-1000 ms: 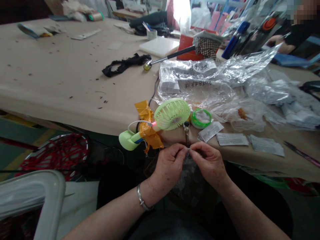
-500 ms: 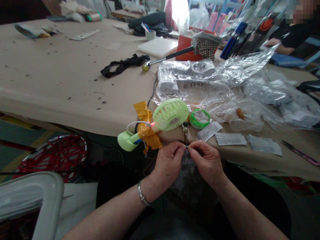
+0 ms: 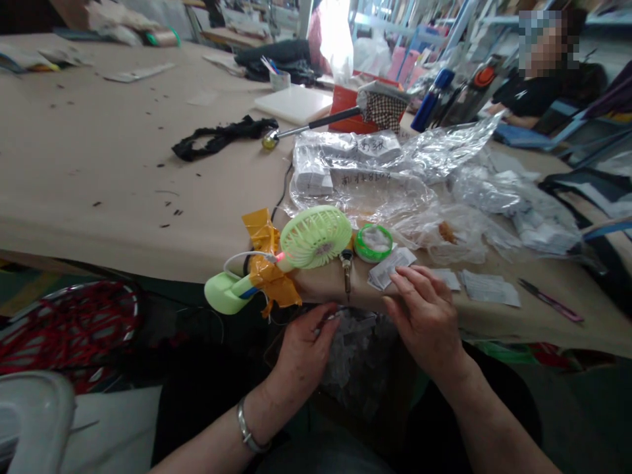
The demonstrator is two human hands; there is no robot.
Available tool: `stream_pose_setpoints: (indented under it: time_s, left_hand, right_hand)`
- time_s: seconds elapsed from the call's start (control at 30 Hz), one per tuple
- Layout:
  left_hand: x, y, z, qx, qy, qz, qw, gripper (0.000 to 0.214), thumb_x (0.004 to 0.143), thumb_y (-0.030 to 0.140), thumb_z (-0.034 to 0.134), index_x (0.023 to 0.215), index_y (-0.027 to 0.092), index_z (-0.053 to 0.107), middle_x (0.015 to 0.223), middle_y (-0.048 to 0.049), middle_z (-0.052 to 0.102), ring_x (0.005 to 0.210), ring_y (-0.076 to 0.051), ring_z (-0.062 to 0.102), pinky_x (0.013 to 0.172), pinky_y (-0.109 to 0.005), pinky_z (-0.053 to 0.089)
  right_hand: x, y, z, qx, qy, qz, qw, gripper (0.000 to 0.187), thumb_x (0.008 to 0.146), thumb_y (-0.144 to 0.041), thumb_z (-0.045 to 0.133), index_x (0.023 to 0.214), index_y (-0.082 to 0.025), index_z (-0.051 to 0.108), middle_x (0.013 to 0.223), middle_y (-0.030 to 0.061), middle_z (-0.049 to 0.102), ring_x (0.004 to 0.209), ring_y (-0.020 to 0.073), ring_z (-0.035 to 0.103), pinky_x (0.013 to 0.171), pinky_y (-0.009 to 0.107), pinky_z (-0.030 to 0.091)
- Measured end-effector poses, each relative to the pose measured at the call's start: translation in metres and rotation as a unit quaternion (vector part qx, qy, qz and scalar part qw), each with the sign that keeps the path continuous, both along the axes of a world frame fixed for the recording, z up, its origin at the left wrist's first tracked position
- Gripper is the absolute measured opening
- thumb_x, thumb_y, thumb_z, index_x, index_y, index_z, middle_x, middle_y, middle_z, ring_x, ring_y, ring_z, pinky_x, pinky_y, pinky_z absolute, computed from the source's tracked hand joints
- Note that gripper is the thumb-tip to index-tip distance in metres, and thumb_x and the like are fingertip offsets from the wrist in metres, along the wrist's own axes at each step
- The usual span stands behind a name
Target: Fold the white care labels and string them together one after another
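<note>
Just below the table edge, my left hand [image 3: 303,352] is closed in a pinch on a small pale piece too small to make out. My right hand [image 3: 429,319] is open, its fingers reaching over the edge of the printed paper labels [image 3: 388,270]. Between the hands, a metal rod like a soldering iron [image 3: 347,273] points out toward me from the table edge. Beside it sit a round green tub [image 3: 374,243] with whitish filling and a light green fan [image 3: 316,237], held down by orange-brown tape [image 3: 264,263]. Translucent scraps [image 3: 355,355] lie beneath the edge.
More labels [image 3: 490,288] and a thread snipper [image 3: 550,300] lie to the right. Behind are clear plastic bags [image 3: 365,178], a long-handled tool [image 3: 316,123] and a black cloth strip [image 3: 222,137]. Another person [image 3: 526,92] sits at the far right. A red-laced round frame [image 3: 69,329] stands low left.
My hands, pinched together at the rod's tip before, have come apart. The right has opened and moved to the labels; the left has drawn back left and down. The view has turned slightly right.
</note>
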State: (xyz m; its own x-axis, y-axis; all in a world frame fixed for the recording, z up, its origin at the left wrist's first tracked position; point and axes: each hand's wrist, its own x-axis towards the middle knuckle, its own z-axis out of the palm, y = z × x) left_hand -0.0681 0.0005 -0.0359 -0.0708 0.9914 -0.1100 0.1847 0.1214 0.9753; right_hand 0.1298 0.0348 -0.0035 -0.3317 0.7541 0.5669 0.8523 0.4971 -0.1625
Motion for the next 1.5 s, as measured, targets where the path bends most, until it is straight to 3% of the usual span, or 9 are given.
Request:
stream_pose_setpoints:
  time_s: [0.27, 0.4, 0.47, 0.6, 0.67, 0.8, 1.0, 1.37, 1.5]
  left_hand:
    - [0.007, -0.007, -0.006, -0.031, 0.010, -0.018, 0.999, 0.014, 0.078, 0.020, 0.057, 0.080, 0.020, 0.071, 0.080, -0.0024, 0.073, 0.078, -0.018, 0.065, 0.075, -0.028, 0.047]
    - [0.023, -0.006, 0.004, -0.096, -0.108, -0.061, 0.988, 0.012, 0.078, 0.024, 0.059, 0.075, 0.017, 0.069, 0.074, -0.0031, 0.070, 0.073, -0.017, 0.062, 0.068, -0.026, 0.047]
    - [0.032, -0.003, 0.011, -0.169, -0.243, -0.087, 0.951, 0.018, 0.079, 0.032, 0.061, 0.078, 0.016, 0.068, 0.073, -0.0045, 0.069, 0.070, -0.016, 0.062, 0.066, -0.026, 0.047]
    - [0.049, 0.003, 0.025, -0.281, -0.486, -0.094, 0.822, 0.030, 0.079, 0.042, 0.063, 0.085, 0.013, 0.065, 0.074, -0.0048, 0.066, 0.060, -0.011, 0.059, 0.058, -0.023, 0.048]
    - [0.055, 0.007, 0.029, -0.291, -0.514, -0.080, 0.803, 0.023, 0.077, 0.033, 0.067, 0.081, 0.011, 0.066, 0.072, -0.0040, 0.065, 0.057, -0.008, 0.057, 0.051, -0.018, 0.044]
    - [0.064, 0.010, 0.031, -0.300, -0.466, -0.069, 0.829, 0.009, 0.078, 0.018, 0.065, 0.081, 0.010, 0.065, 0.071, -0.0045, 0.066, 0.057, -0.009, 0.059, 0.053, -0.018, 0.046]
    - [0.068, 0.008, 0.026, -0.325, -0.349, -0.075, 0.876, 0.014, 0.084, 0.023, 0.059, 0.087, 0.011, 0.063, 0.067, -0.0064, 0.067, 0.056, -0.012, 0.063, 0.054, -0.022, 0.050]
    - [0.068, 0.006, 0.032, -0.353, -0.349, -0.087, 0.864, 0.017, 0.086, 0.024, 0.053, 0.089, 0.009, 0.062, 0.070, -0.0084, 0.068, 0.052, -0.012, 0.062, 0.053, -0.022, 0.050]
    - [0.066, 0.007, 0.035, -0.360, -0.393, -0.110, 0.839, 0.019, 0.086, 0.023, 0.053, 0.090, 0.008, 0.064, 0.073, -0.0093, 0.068, 0.055, -0.013, 0.063, 0.057, -0.026, 0.051]
  right_hand:
    - [0.008, 0.003, -0.018, 0.038, -0.021, -0.004, 0.999, 0.023, 0.084, -0.019, 0.061, 0.106, -0.025, 0.065, 0.108, 0.0022, 0.071, 0.110, 0.0249, 0.058, 0.106, 0.048, 0.029]
    - [0.013, 0.002, -0.015, 0.051, 0.037, 0.034, 0.997, 0.015, 0.083, -0.015, 0.061, 0.092, -0.026, 0.068, 0.097, -0.0002, 0.073, 0.108, 0.0222, 0.061, 0.107, 0.048, 0.030]
    - [0.013, -0.007, -0.013, 0.050, 0.059, 0.068, 0.995, 0.016, 0.083, -0.015, 0.060, 0.091, -0.027, 0.068, 0.099, 0.0003, 0.073, 0.109, 0.0220, 0.060, 0.106, 0.049, 0.032]
    - [0.007, -0.037, -0.013, 0.009, 0.081, 0.156, 0.984, 0.016, 0.084, -0.018, 0.057, 0.092, -0.027, 0.067, 0.098, 0.0011, 0.072, 0.112, 0.0221, 0.058, 0.103, 0.048, 0.039]
    - [0.007, -0.049, -0.013, -0.005, 0.082, 0.175, 0.981, 0.018, 0.085, -0.016, 0.055, 0.093, -0.027, 0.067, 0.096, 0.0008, 0.072, 0.111, 0.0212, 0.058, 0.102, 0.047, 0.040]
    - [0.024, -0.046, -0.012, -0.009, 0.062, 0.146, 0.987, 0.028, 0.085, -0.013, 0.055, 0.109, -0.025, 0.062, 0.105, 0.0042, 0.069, 0.114, 0.0230, 0.055, 0.100, 0.045, 0.043]
    - [0.059, -0.009, -0.015, 0.009, -0.024, -0.044, 0.999, 0.035, 0.087, -0.024, 0.054, 0.122, -0.018, 0.057, 0.113, 0.0117, 0.063, 0.114, 0.0286, 0.052, 0.099, 0.048, 0.043]
    - [0.068, -0.006, -0.023, 0.053, 0.085, -0.007, 0.995, 0.015, 0.084, -0.014, 0.058, 0.093, -0.023, 0.068, 0.095, 0.0052, 0.071, 0.101, 0.0226, 0.062, 0.091, 0.042, 0.048]
    - [0.054, -0.021, -0.016, 0.039, 0.131, 0.070, 0.988, 0.016, 0.083, -0.014, 0.059, 0.091, -0.025, 0.067, 0.096, 0.0045, 0.070, 0.105, 0.0238, 0.061, 0.090, 0.046, 0.049]
